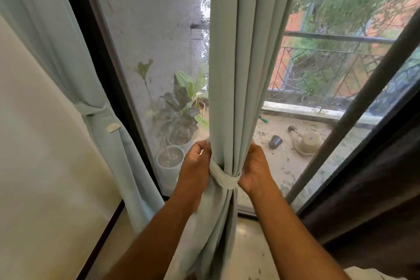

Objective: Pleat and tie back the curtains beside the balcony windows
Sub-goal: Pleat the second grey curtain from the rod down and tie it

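A pale green curtain [236, 63] hangs in gathered pleats in front of the balcony window. A matching fabric tie-back band [223, 178] is wrapped round it low down. My left hand [196, 166] grips the curtain's left edge where the band begins, fingers curled round the cloth. My right hand [255, 168] reaches round the right side of the bundle, and its fingers are hidden behind the fabric. A second pale green curtain [68, 57] hangs at the left, cinched by its own tie-back [95, 110].
A dark window frame [109, 75] runs down at the left and another bar [363, 102] slants at the right. A dark curtain [375, 207] fills the lower right. Potted plants [179, 116], overturned pots [306, 143] and a railing [336, 38] lie outside on the balcony. A cream wall [41, 166] stands left.
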